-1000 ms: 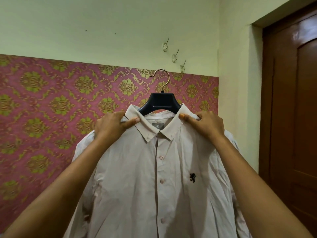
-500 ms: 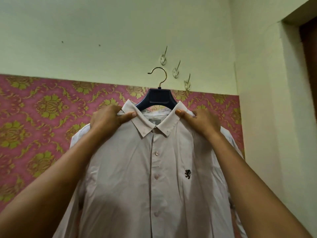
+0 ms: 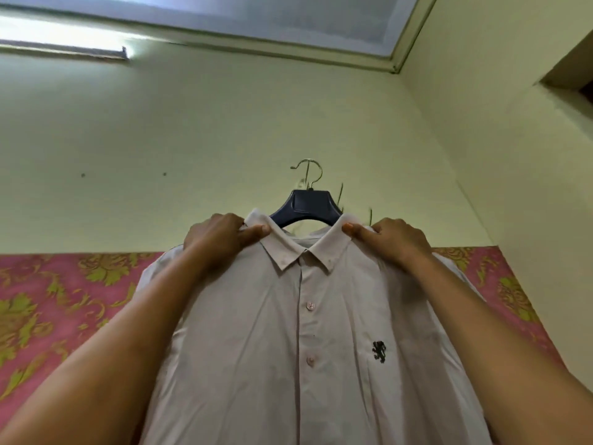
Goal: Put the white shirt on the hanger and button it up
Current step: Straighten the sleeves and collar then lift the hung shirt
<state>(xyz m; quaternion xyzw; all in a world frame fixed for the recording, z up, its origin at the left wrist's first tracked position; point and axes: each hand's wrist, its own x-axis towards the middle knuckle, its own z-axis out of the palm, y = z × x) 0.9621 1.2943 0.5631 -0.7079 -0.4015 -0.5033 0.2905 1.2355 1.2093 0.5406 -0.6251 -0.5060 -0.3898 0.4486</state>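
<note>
Left hand (image 3: 221, 239) grips the white shirt (image 3: 288, 348) at the shoulder beside the collar (image 3: 305, 248), thumb laid flat along the collar's left wing, fingers curled behind the cloth. Right hand (image 3: 394, 242) does the same on the other shoulder, thumb tip pressed to the collar's right wing.

Against half a second ago: same grip on both sides, but shirt and hanger (image 3: 306, 207) are lifted higher up the wall, and the view tilts upward, so ceiling (image 3: 256, 14) and a lit tube light (image 3: 61, 43) are now in sight. The hanger's metal hook (image 3: 309, 173) now overlaps the first wall hook (image 3: 305, 183); whether it is caught on it cannot be told.

Around: more wall hooks (image 3: 340, 194) just right of the hanger, partly blurred. Pale green wall (image 3: 192, 139) above; pink and gold patterned wallpaper (image 3: 64, 300) below, behind the shirt. Both forearms cross the shirt's sides.

Shirt hangs on the dark blue hanger, front facing the camera, long axis vertical, collar up. Placket closed, buttons (image 3: 310, 305) visible down the centre; small black crest (image 3: 378, 351) on the chest.
</note>
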